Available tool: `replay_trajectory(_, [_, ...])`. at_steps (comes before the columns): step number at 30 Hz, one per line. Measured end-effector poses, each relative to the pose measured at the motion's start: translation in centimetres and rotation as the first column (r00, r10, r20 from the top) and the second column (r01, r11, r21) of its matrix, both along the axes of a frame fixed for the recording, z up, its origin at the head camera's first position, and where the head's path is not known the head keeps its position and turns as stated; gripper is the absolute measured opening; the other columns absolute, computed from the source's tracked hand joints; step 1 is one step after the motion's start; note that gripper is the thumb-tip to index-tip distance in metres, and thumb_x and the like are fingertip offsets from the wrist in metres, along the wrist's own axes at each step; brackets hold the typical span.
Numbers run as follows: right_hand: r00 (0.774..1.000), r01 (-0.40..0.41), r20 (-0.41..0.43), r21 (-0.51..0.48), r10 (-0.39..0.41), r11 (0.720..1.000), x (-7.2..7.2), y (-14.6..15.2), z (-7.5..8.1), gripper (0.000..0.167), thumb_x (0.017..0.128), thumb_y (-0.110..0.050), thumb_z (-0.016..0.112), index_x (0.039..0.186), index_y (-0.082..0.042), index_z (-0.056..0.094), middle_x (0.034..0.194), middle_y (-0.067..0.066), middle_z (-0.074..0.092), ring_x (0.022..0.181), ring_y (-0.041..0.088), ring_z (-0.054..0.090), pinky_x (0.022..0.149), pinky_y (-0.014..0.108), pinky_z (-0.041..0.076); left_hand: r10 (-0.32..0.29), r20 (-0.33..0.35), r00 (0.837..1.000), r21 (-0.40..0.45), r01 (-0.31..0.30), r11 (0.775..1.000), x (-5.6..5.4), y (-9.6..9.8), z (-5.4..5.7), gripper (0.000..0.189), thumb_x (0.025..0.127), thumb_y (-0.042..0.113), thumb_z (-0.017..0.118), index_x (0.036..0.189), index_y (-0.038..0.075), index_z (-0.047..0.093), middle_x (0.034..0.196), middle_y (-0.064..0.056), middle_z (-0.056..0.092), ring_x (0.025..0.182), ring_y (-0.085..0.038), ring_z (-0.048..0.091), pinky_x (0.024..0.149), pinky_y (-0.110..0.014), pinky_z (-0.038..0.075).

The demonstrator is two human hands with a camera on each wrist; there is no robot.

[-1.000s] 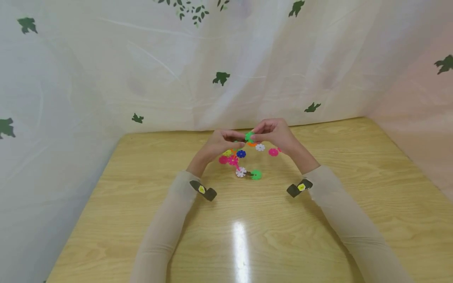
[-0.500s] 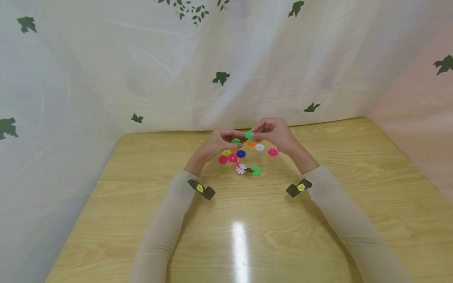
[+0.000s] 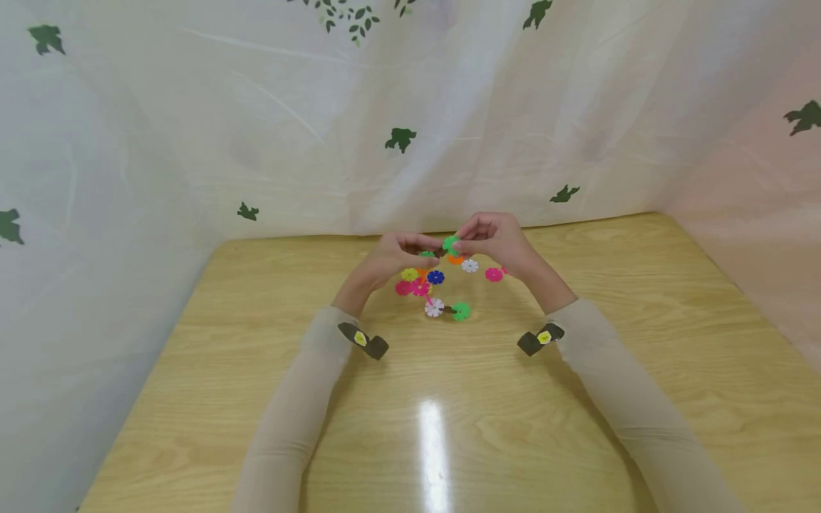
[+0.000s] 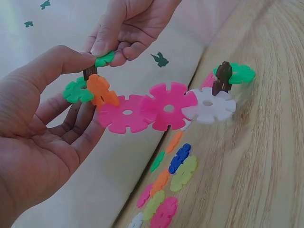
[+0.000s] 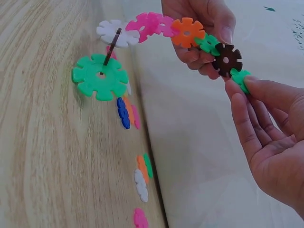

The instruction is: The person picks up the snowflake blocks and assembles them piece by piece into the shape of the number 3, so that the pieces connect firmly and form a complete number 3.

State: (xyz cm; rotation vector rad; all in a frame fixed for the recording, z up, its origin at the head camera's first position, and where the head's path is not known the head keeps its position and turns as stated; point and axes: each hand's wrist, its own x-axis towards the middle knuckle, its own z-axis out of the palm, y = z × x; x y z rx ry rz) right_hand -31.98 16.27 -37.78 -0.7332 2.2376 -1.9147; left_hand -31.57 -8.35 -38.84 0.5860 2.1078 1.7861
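Note:
A curved chain of slotted flower-shaped plastic discs hangs between the two hands, raised over the table. My left hand [image 3: 388, 258] grips it near its upper end, thumb and fingers by the brown disc [image 5: 227, 60] and an orange disc [image 5: 188, 32]. With thumb and fingertips, my right hand [image 3: 500, 239] pinches the small green disc [image 5: 240, 80] at that end, which meets the brown one. Further along come pink discs [image 4: 168, 107], a white disc [image 4: 209, 105], a second brown disc [image 4: 223, 76] and a large green disc [image 5: 100, 78] at the free end.
Loose flower discs lie on the wooden table [image 3: 436, 385] beneath the hands, among them a blue disc [image 3: 435, 277], a yellow disc [image 3: 409, 274], a white disc [image 3: 470, 266] and a pink disc [image 3: 494, 274]. A pale leaf-patterned curtain [image 3: 308, 157] stands behind the table's back edge.
The left hand has shifted slightly left, and a green disc beside its thumb has come into sight. The chain's free end sits a little higher. The right hand keeps its pinch.

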Motion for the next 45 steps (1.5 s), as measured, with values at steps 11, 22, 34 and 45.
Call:
replay_trajectory(11, [1.0, -0.004, 0.004, 0.01, 0.004, 1.0, 0.04, 0.11, -0.09, 0.009, 0.089, -0.005, 0.077, 0.097, -0.001, 0.072, 0.084, 0.002, 0.075, 0.079, 0.025, 0.074, 0.075, 0.032, 0.064, -0.024, -0.032, 0.999, -0.003, 0.024, 1.0, -0.12, 0.12, 0.02, 0.032, 0.089, -0.002, 0.073, 0.121, -0.007, 0.07, 0.111, -0.014, 0.075, 0.089, -0.013, 0.069, 0.079, -0.021, 0.058])
replay_trajectory(22, [1.0, -0.025, -0.01, -0.044, 0.024, 0.999, 0.02, 0.21, -0.39, 0.007, 0.089, -0.001, 0.076, 0.095, 0.0, 0.072, 0.083, 0.002, 0.076, 0.076, 0.019, 0.075, 0.074, 0.032, 0.064, -0.016, -0.04, 0.999, 0.002, 0.016, 1.0, 0.04, 0.23, -0.06, 0.032, 0.088, -0.001, 0.075, 0.12, -0.006, 0.07, 0.102, -0.003, 0.077, 0.084, -0.013, 0.067, 0.076, -0.021, 0.058])
replay_trajectory(34, [0.999, -0.039, -0.021, -0.032, 0.038, 0.999, -0.06, 0.38, -0.14, 0.008, 0.09, -0.002, 0.075, 0.096, 0.002, 0.072, 0.084, 0.002, 0.075, 0.076, 0.021, 0.074, 0.076, 0.035, 0.064, -0.032, -0.06, 0.998, -0.004, 0.031, 0.999, -0.03, 0.19, 0.23, 0.031, 0.088, -0.001, 0.075, 0.119, -0.006, 0.071, 0.106, -0.01, 0.077, 0.084, -0.015, 0.066, 0.077, -0.025, 0.059])
replay_trajectory(45, [0.997, -0.07, -0.033, -0.038, 0.069, 0.997, -0.09, 0.33, -0.07, 0.01, 0.09, 0.0, 0.075, 0.097, 0.006, 0.071, 0.082, 0.002, 0.075, 0.074, 0.024, 0.073, 0.072, 0.032, 0.064, -0.027, -0.047, 0.999, 0.005, 0.027, 1.0, 0.21, 0.19, 0.47, 0.031, 0.088, -0.004, 0.074, 0.118, -0.009, 0.07, 0.099, 0.0, 0.077, 0.083, -0.013, 0.068, 0.075, -0.021, 0.059])
